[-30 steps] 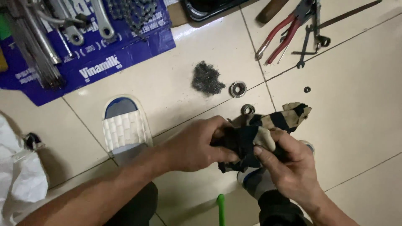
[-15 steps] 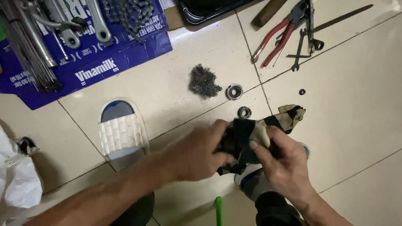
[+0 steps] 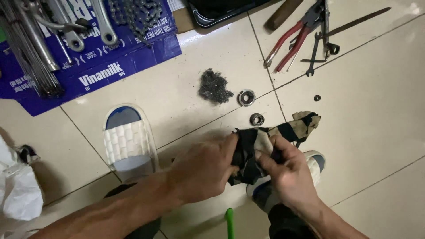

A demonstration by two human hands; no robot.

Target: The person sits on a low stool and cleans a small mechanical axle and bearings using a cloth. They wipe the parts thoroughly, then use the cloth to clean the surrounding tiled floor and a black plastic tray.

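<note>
Both our left hand [image 3: 208, 170] and right hand [image 3: 290, 175] clench a soft, limp striped rag [image 3: 254, 152] below the bearing ring [image 3: 256, 119]; we judge it light, best gripped bunched.

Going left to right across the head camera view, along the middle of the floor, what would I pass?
White plastic bag → white and blue slide sandal → grey clump of steel wool → round metal bearing ring → striped dark and beige rag, held by both hands → small black nut.
</note>
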